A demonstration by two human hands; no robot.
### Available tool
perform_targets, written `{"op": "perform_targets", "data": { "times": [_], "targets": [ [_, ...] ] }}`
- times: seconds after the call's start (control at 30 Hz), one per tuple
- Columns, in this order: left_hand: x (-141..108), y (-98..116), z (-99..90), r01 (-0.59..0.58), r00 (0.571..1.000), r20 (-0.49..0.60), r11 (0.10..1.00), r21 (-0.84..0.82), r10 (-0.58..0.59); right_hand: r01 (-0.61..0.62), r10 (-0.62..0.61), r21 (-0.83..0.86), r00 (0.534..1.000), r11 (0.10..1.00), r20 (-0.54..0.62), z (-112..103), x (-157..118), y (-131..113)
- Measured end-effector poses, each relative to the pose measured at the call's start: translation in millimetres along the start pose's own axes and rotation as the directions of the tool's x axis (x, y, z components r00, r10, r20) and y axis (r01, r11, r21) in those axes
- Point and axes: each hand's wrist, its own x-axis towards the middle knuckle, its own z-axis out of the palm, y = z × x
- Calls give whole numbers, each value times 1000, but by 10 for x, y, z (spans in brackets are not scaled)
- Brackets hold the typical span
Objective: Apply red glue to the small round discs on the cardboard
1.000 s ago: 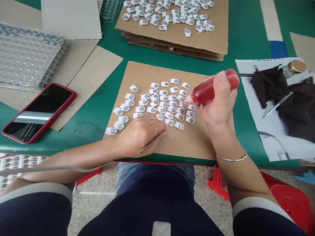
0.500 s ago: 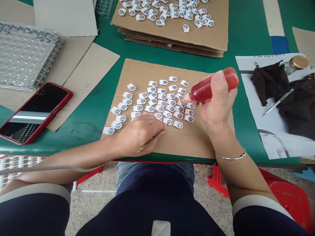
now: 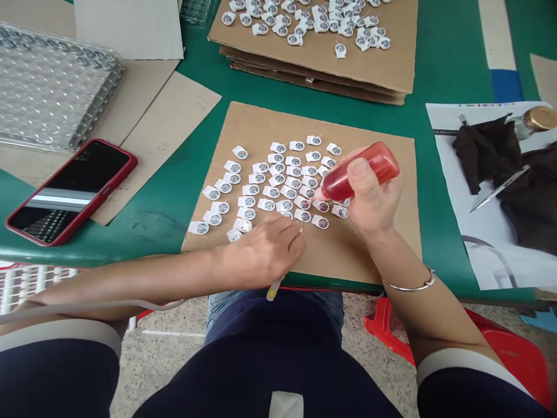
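Observation:
My right hand point(image 3: 376, 200) is wrapped round a squeeze bottle of red liquid point(image 3: 363, 169), tilted so its pale nozzle points down and left. The nozzle tip is over or touching one of the small white parts point(image 3: 302, 202) with round silver faces; I cannot tell which. My left hand point(image 3: 265, 252) is closed on a slim tool with a yellow end point(image 3: 272, 289); its thin tip is near a part at the front of the group. Several such parts lie in loose rows on the cardboard sheet point(image 3: 343, 255). Some near the front have reddish centres, and my hands hide others.
Behind, a cardboard stack point(image 3: 369, 75) bears many similar parts. To the left lie a red-cased phone point(image 3: 72, 188) and clear plastic trays point(image 3: 47, 87). On the right, a paper sheet point(image 3: 491, 261) holds dark cloth point(image 3: 533, 197), tweezers point(image 3: 500, 188) and a gold-lidded jar point(image 3: 539, 118).
The bottle's nozzle has moved left and toward me, to a nearer part. My left hand has turned, swinging the tool's yellow end downward. The whole view has shifted slightly.

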Motion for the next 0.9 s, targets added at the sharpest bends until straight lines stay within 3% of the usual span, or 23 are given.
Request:
{"op": "perform_targets", "data": {
  "times": [0.17,0.33,0.9],
  "targets": [
    [-28,55,112,1,997,-80,992,127,9,19,-11,-106,997,994,76,1,-62,57],
    [-30,87,133,-6,998,-54,987,159,14,42,-17,-191,991,981,130,-4,-82,67],
    [9,87,60,-46,997,-54,985,166,56,93,-55,-269,988,959,145,-22,-77,82]
  ]
}}
